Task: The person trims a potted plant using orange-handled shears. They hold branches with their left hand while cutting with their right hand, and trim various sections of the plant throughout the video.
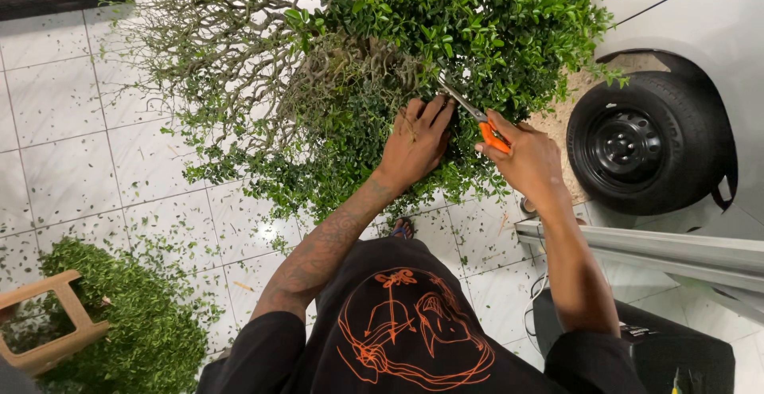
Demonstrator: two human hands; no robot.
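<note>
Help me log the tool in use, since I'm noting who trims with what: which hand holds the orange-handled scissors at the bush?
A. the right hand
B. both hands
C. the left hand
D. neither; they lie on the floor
A: the right hand grips the orange-handled scissors, blades in the bush, while the left hand presses the foliage.
</note>
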